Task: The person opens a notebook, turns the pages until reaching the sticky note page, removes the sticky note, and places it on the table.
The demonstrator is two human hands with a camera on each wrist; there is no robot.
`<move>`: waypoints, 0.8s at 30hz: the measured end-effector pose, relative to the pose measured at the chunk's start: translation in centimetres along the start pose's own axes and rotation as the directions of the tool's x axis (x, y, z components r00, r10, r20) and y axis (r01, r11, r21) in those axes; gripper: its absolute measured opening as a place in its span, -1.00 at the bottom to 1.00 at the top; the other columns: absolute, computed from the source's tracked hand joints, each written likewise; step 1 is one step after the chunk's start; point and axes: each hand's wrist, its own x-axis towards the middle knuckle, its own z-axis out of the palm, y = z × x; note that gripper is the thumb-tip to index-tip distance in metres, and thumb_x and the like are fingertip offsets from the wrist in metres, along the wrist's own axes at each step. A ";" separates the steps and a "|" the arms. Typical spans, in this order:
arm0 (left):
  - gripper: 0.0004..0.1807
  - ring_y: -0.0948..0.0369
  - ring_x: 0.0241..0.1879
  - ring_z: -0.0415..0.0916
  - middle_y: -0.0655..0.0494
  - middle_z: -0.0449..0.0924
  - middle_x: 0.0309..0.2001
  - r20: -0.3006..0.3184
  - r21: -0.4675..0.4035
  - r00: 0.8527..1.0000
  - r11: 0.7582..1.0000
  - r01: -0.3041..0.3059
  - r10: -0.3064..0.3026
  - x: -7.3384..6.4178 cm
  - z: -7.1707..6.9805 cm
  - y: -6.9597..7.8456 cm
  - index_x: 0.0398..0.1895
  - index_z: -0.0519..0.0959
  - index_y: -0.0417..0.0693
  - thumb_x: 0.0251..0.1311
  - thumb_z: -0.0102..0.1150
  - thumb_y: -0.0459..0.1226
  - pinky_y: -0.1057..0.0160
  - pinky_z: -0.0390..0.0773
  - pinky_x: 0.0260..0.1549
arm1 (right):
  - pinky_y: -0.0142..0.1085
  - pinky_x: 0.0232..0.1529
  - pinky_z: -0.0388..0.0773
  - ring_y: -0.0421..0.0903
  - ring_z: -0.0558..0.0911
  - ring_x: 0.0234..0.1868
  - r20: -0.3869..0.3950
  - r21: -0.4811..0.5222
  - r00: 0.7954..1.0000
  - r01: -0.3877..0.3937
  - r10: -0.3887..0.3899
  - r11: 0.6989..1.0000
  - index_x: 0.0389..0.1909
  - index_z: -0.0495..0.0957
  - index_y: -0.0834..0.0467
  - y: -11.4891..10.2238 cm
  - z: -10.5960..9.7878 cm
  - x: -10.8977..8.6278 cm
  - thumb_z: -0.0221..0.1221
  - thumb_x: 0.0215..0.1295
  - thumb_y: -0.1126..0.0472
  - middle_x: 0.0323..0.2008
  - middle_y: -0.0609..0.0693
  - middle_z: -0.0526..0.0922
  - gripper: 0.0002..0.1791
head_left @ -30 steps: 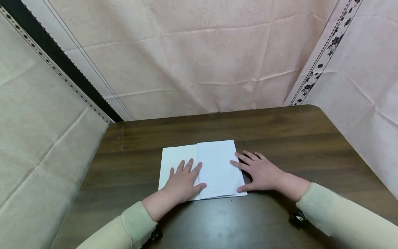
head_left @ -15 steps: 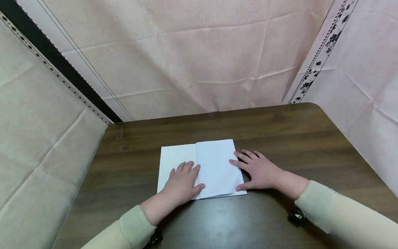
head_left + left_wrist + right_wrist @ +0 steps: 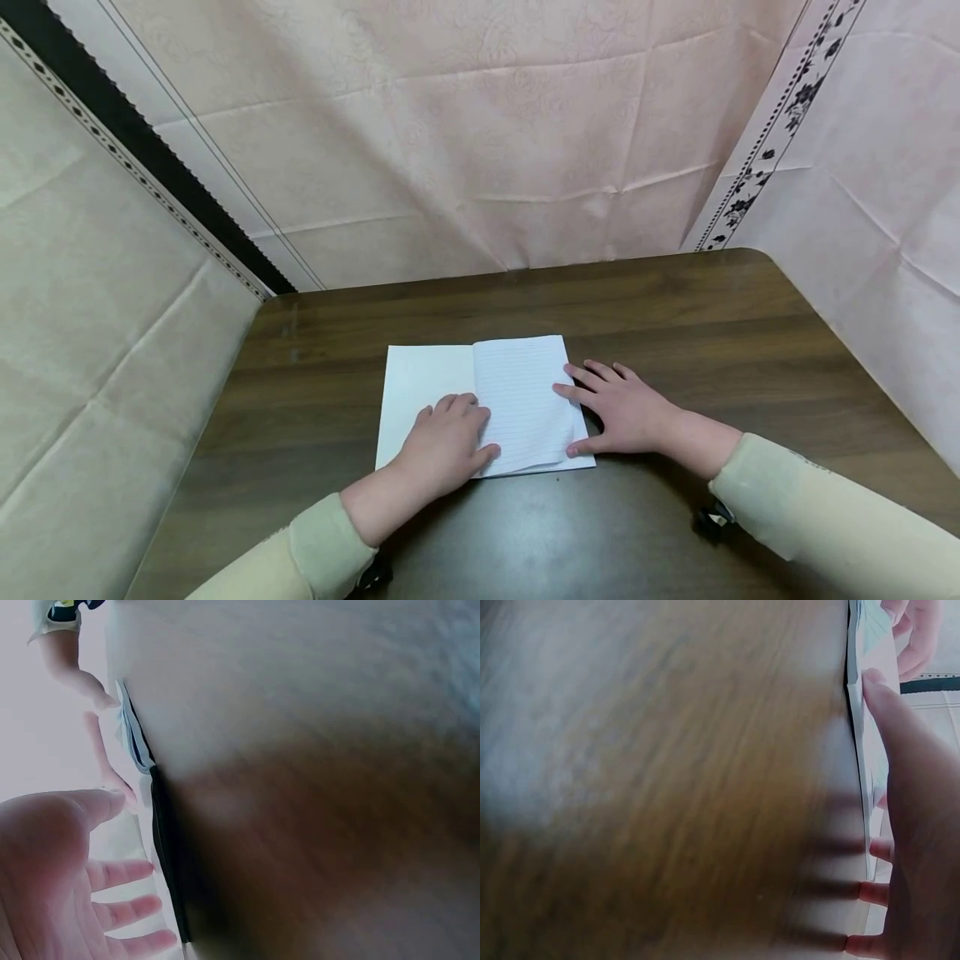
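An open notebook point(image 3: 521, 392) lies flat on the brown table, its ruled page on the right and a blank white side point(image 3: 427, 367) on the left. My left hand point(image 3: 444, 446) rests over the lower part of the blank side and the fold, fingers spread and slightly bent. At the right edge of the ruled page, my right hand point(image 3: 626, 412) touches the paper with spread fingers and thumb. In the left wrist view the notebook's dark cover edge point(image 3: 166, 862) shows beside the left hand point(image 3: 52, 877). The right wrist view has the right thumb point(image 3: 889, 712) on the page edge.
The wooden table point(image 3: 525, 304) extends around the notebook on all sides. Pale patterned cloth point(image 3: 480, 150) hangs behind the table and along both sides. Dark wrist cameras point(image 3: 712, 521) sit under both sleeves.
My left hand has shifted slightly, its fingers drawing in and bending more near the fold. The notebook's left side has swung slightly toward the far edge. My right hand stays nearly still.
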 end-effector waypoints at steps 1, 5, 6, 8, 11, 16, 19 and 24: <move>-0.44 -0.06 0.20 0.40 -0.03 0.49 0.18 0.001 0.010 1.000 1.000 -0.003 0.003 0.0 0.0 0.1 0.10 0.57 0.01 0.25 0.16 0.19 -0.20 0.43 0.03 | 0.31 0.32 0.09 0.20 0.10 0.50 0.000 0.001 1.000 0.001 -0.001 1.000 0.51 0.20 -0.19 0.0 0.0 0.0 -0.08 0.03 -0.70 0.53 0.03 0.11 0.08; -0.46 -0.05 0.13 0.44 0.00 0.52 0.11 -0.008 0.051 1.000 0.998 -0.025 0.025 0.0 -0.1 0.3 0.05 0.57 0.03 0.26 0.13 0.22 -0.18 0.44 -0.03 | 0.30 0.32 0.10 0.20 0.11 0.50 0.001 -0.004 1.000 -0.001 0.001 1.000 0.51 0.21 -0.19 0.0 0.1 0.1 -0.10 0.02 -0.71 0.53 0.03 0.12 0.08; -0.46 -0.04 0.11 0.45 0.00 0.53 0.09 -0.012 0.063 0.999 0.997 -0.032 0.033 0.0 -0.1 0.3 0.03 0.58 0.03 0.26 0.13 0.23 -0.17 0.45 -0.06 | 0.30 0.32 0.10 0.20 0.11 0.50 -0.001 -0.003 1.000 -0.001 0.001 1.000 0.51 0.21 -0.19 0.0 0.1 0.1 -0.10 0.02 -0.71 0.53 0.03 0.12 0.08; -0.47 -0.02 0.07 0.46 0.02 0.53 0.02 -0.024 0.091 0.998 0.995 -0.047 0.049 0.0 -0.2 0.4 -0.02 0.58 0.03 0.26 0.12 0.24 -0.13 0.45 -0.10 | 0.30 0.32 0.10 0.19 0.11 0.49 -0.007 -0.004 1.000 0.000 0.000 1.000 0.50 0.22 -0.19 0.0 0.1 0.1 -0.11 0.03 -0.71 0.53 0.03 0.13 0.07; -0.47 0.01 0.00 0.47 0.05 0.52 -0.09 -0.038 0.138 0.996 0.988 -0.072 0.078 0.1 -0.2 0.7 -0.09 0.58 0.02 0.27 0.08 0.26 -0.09 0.45 -0.16 | 0.30 0.30 0.12 0.20 0.14 0.48 -0.025 -0.002 1.000 0.005 -0.005 1.000 0.49 0.24 -0.18 0.0 0.2 0.0 -0.12 0.03 -0.70 0.52 0.04 0.15 0.07; -0.44 0.06 -0.08 0.49 0.08 0.51 -0.18 -0.061 0.208 0.988 0.970 -0.123 0.139 0.2 -0.2 1.4 -0.15 0.58 0.03 0.27 0.02 0.30 -0.03 0.47 -0.17 | 0.30 0.29 0.14 0.19 0.16 0.47 -0.040 -0.010 0.999 0.003 -0.003 1.000 0.48 0.26 -0.18 0.0 0.3 0.1 -0.14 0.03 -0.71 0.51 0.04 0.17 0.06; -0.44 0.08 -0.11 0.49 0.11 0.51 -0.21 -0.076 0.243 0.980 0.957 -0.160 0.183 0.2 -0.2 1.9 -0.19 0.57 0.05 0.26 0.01 0.32 0.01 0.48 -0.17 | 0.30 0.29 0.14 0.19 0.15 0.48 -0.039 -0.011 0.999 -0.001 0.001 1.000 0.48 0.27 -0.18 -0.1 0.2 0.1 -0.15 0.03 -0.71 0.51 0.04 0.17 0.06; -0.42 0.08 -0.06 0.48 0.11 0.52 -0.16 -0.083 0.293 0.966 0.932 -0.213 0.246 0.4 -0.2 2.6 -0.15 0.57 0.08 0.24 -0.01 0.36 -0.05 0.48 -0.07 | 0.31 0.28 0.15 0.20 0.16 0.47 -0.041 -0.014 0.999 -0.004 0.003 1.000 0.47 0.28 -0.18 -0.3 0.1 0.2 -0.16 0.05 -0.71 0.51 0.04 0.17 0.05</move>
